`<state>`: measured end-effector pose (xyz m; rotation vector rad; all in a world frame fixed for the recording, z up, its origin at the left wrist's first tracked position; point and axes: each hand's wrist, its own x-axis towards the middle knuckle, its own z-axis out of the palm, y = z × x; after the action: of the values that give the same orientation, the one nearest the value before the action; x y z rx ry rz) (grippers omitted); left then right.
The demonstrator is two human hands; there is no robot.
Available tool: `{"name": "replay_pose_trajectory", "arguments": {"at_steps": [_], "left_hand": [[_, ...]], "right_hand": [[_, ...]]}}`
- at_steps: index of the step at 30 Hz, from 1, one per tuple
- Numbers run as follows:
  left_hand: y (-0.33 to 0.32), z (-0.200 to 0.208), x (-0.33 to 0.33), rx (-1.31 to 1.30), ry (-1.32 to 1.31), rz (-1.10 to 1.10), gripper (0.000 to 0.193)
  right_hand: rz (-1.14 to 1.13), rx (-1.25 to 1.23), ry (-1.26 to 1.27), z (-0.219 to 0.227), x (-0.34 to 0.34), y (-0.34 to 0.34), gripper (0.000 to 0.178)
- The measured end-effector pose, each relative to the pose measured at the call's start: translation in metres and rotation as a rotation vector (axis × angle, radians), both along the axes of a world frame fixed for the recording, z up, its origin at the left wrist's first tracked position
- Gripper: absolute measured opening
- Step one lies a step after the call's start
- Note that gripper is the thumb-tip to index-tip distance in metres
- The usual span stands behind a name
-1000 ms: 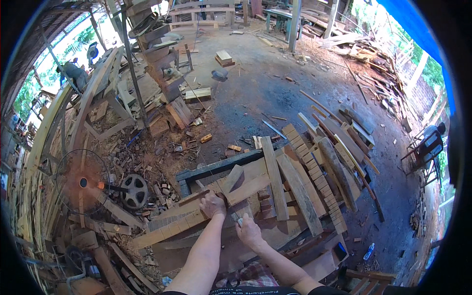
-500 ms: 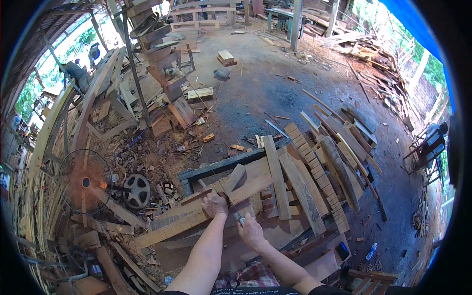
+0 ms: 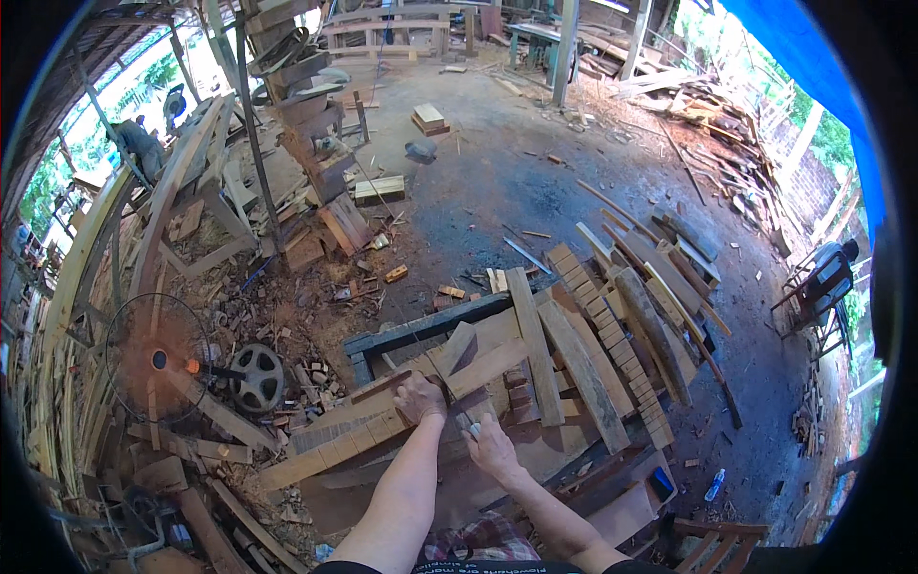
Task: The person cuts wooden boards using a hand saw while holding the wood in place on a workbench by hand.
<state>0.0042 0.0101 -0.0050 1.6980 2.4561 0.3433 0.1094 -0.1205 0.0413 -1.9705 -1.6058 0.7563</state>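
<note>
A long pale plank with a row of cross cuts [image 3: 330, 454] lies slantwise over the low bench in front of me. My left hand [image 3: 419, 399] is closed and pressed down on it, beside a narrow dark piece [image 3: 442, 386] that crosses the wood at my fingers. Whether the fingers grip that piece is hidden. To the right and nearer me, my right hand [image 3: 491, 448] is closed around a small tool with a pale end [image 3: 473, 431]; its kind does not show. A short angled board [image 3: 459, 346] lies just beyond my left hand.
Grey boards [image 3: 535, 344] and a second notched strip [image 3: 612, 344] lie to the right. A wire-caged fan [image 3: 159, 359] and spoked wheel [image 3: 257, 378] stand left among offcuts. A stooping person [image 3: 141, 148] is at far left. A plastic bottle [image 3: 715, 485] lies on the floor at right.
The view has shifted slightly, so the background sits a little further left. My right hand has moved very slightly; my left hand stays at the same place on the plank.
</note>
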Motion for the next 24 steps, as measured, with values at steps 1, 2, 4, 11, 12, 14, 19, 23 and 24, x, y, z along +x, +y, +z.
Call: {"name": "replay_pose_trajectory", "arguments": {"at_steps": [1,2,4,11,12,14,19,23,24], "left_hand": [[0.001,-0.007,-0.005,0.032,0.017,0.005,0.029],[0.000,-0.007,-0.004,0.034,0.011,0.002,0.029],[0.000,-0.007,-0.001,0.013,0.031,-0.004,0.029],[-0.002,0.013,0.006,-0.036,-0.040,-0.005,0.025],[-0.002,0.015,0.006,-0.036,-0.043,0.000,0.025],[-0.002,0.018,0.006,-0.029,-0.056,-0.002,0.025],[-0.004,0.005,0.003,0.000,-0.123,-0.026,0.026],[-0.010,0.004,0.006,0.028,-0.121,-0.015,0.028],[-0.010,0.005,0.006,0.008,-0.131,-0.008,0.029]], "right_hand": [[0.005,0.008,-0.002,0.000,-0.002,-0.001,0.034],[0.022,0.118,0.017,-0.001,0.000,-0.006,0.034],[0.041,0.231,0.032,-0.004,0.002,-0.015,0.034],[-0.041,0.285,0.063,-0.036,0.000,-0.029,0.037],[-0.061,0.272,0.075,-0.036,-0.002,-0.029,0.037],[-0.057,0.264,0.063,-0.035,-0.003,-0.028,0.036],[-0.060,0.291,0.021,-0.020,-0.009,-0.039,0.034],[-0.124,0.265,0.078,-0.001,-0.014,-0.051,0.035],[-0.128,0.248,0.119,0.003,-0.015,-0.052,0.035]]}}
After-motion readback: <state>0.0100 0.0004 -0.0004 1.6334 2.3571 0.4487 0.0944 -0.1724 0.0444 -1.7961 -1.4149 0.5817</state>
